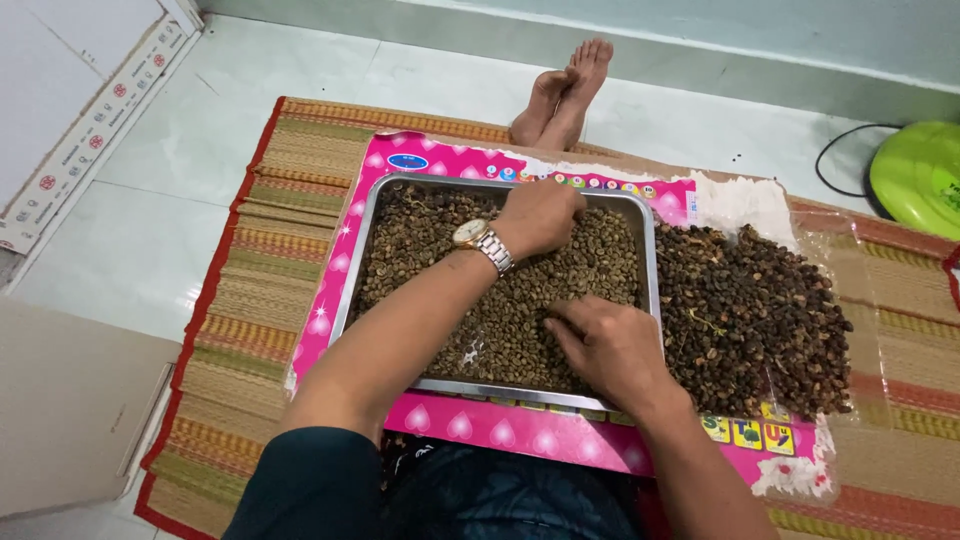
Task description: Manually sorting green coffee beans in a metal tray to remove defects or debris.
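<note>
Woven mat (pixel 250 300) covers the tiled floor. On it lies a pink heart-printed sheet (pixel 330 300). Metal tray (pixel 650 250) sits centred on the sheet, filled edge to edge with pale greenish-brown beans (pixel 600 265). Darker husk-like pile (pixel 750 310) lies on clear plastic just beside the tray's right edge. Left hand (pixel 540 215) rests on the beans near the tray's far edge, fingers curled together, knuckles up; whether it pinches anything cannot be told. Right hand (pixel 610 345) lies on the beans near the tray's near right corner, fingers bent and loosely apart. Wristwatch (pixel 478 240) on the left wrist.
</note>
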